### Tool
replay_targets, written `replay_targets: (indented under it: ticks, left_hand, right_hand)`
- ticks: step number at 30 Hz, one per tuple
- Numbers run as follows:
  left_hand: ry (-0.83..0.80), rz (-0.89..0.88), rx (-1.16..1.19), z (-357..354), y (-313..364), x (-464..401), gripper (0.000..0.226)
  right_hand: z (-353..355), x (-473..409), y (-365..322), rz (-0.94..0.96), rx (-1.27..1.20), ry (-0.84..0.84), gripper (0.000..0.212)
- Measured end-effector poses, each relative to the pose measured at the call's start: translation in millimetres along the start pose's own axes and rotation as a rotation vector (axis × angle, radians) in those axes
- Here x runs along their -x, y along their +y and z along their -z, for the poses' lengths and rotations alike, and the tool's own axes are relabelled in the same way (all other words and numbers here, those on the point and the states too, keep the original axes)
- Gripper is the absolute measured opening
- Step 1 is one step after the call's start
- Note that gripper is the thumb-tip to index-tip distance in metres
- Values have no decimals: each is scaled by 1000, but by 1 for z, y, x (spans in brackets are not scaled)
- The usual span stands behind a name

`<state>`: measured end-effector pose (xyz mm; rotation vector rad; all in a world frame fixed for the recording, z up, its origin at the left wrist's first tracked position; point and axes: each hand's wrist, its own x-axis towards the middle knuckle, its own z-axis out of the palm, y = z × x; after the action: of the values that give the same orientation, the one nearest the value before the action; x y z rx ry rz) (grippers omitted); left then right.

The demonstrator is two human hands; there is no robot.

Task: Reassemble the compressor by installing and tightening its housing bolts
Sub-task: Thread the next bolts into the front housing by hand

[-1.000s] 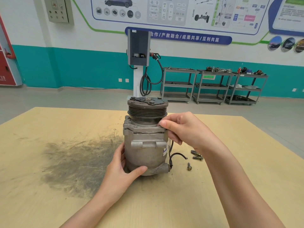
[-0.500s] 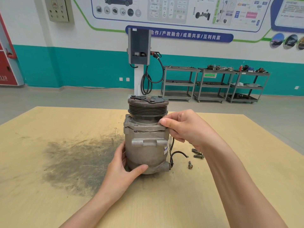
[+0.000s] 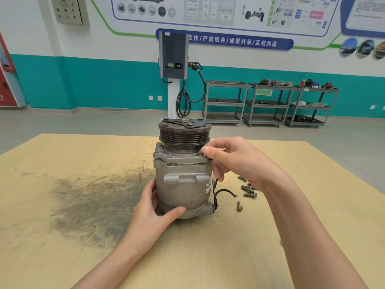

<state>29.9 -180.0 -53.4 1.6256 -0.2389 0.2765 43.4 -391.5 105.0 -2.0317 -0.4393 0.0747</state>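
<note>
Compressor [image 3: 183, 176], side label [image 3: 208, 187] unreadable

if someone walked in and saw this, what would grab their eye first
The compressor standing upright mid-table, dark pulley on top, with both hands on it: the left hand grips its base and the right hand pinches at the flange edge on its right side. Next, the dark smudge on the table to its left, and the loose bolts lying to its right.
</note>
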Motion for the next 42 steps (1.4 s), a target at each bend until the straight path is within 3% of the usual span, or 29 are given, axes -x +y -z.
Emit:
replay_targets:
  ticks: [19, 26, 33, 37, 42]
  left_hand:
    - [-7, 6, -7, 0, -1, -1, 101]
    - [-4, 9, -11, 1, 1, 0, 105]
    - [-3, 12, -15, 0, 2, 1, 99]
    - [-4, 19, -26, 0, 3, 0, 99]
    - [5, 18, -16, -1, 3, 1, 97]
  right_hand:
    - [-7, -2, -3, -4, 2, -28, 22]
    - [-5, -6, 3, 36, -131, 106, 16]
    - [0, -12, 10, -35, 68, 305, 57]
    - [-3, -15, 16, -85, -1, 130, 94]
    - [-12, -16, 25, -126, -177, -39, 101]
